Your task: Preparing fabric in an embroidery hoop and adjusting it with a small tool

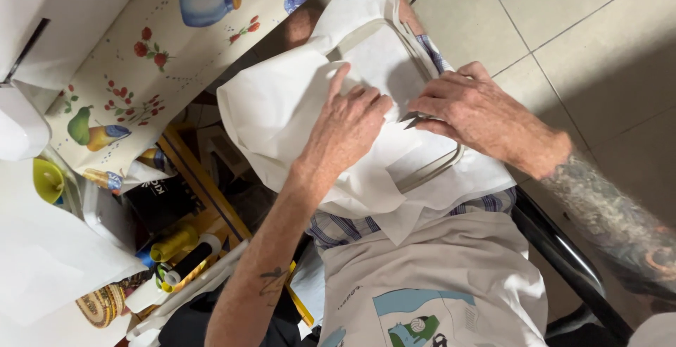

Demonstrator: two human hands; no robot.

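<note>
At far left a fruit-print tablecloth (151, 51) and thread spools (186, 259) are seen; at frame centre the white backing sheet (282, 108), stretched in a rounded metal hoop frame (429, 171), is held on the lap. The left hand (348, 125) is laid flat and open, fingers pressing the sheet down, while the right hand (479, 111) is closed around small scissors (410, 119) at the sheet's middle. The sheet is judged light, soft and easily creased or torn, so it is best gripped at the stiff hoop rim.
</note>
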